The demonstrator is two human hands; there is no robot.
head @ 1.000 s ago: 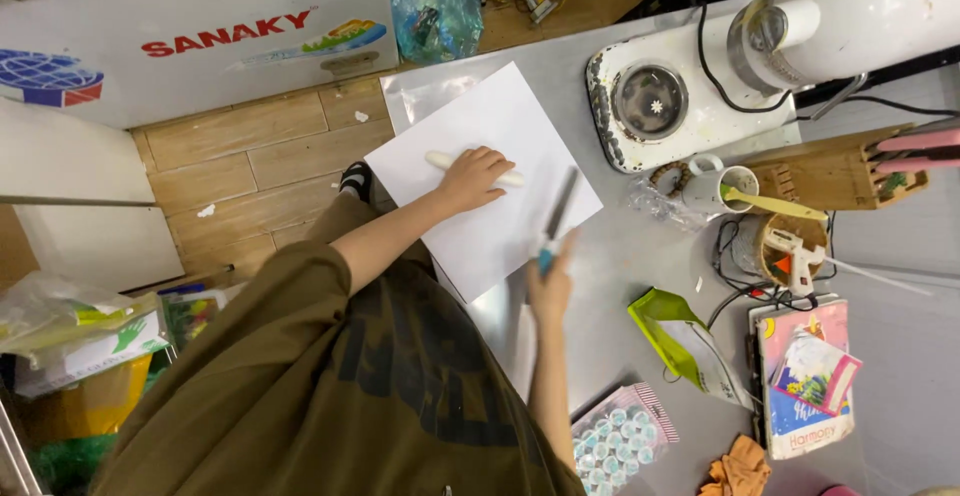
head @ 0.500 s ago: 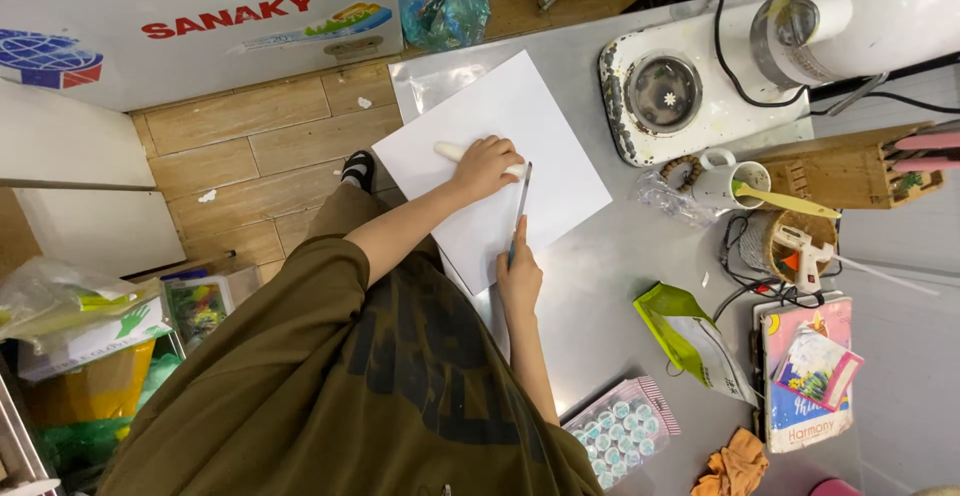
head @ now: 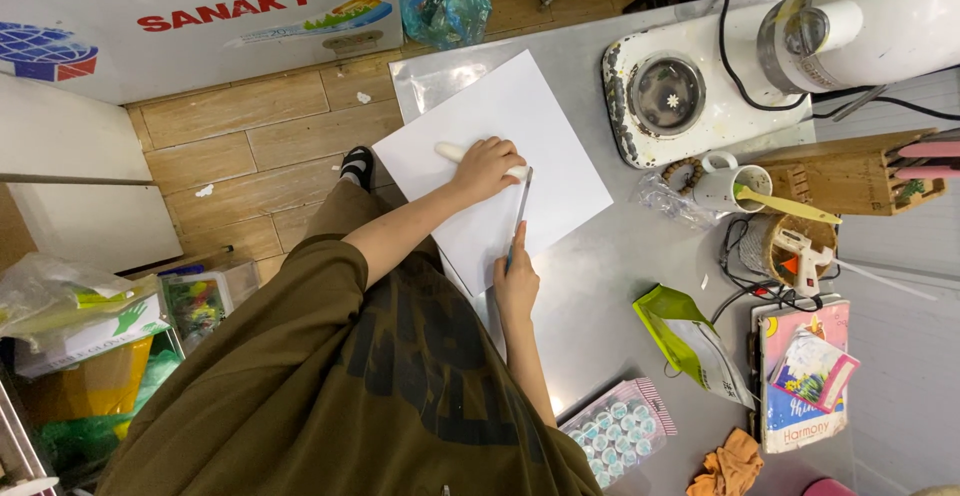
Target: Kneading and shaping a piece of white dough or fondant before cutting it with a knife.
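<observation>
- White sheet [head: 545, 126] lies on the grey table [head: 600, 286], centre of frame, its near corner overhanging the table edge. Position unchanged over the last second.
- Left hand [head: 487, 168] is closed over a white rod [head: 450, 151], pressing it flat on the sheet. Same hold as before.
- Thin blade [head: 521, 211]: a second ago it slanted to the right, away from the left hand. Now it stands nearly straight up the frame, tip just beside the left hand's knuckles.
- Right hand [head: 516, 281], below, is closed around the blade's handle. It has moved in towards the left hand.
- Judgement: blade is now lined up on the sheet, ready to work.
- Right of frame: hotplate [head: 650, 146], mug [head: 725, 191], green pouch [head: 680, 321], untouched.
</observation>
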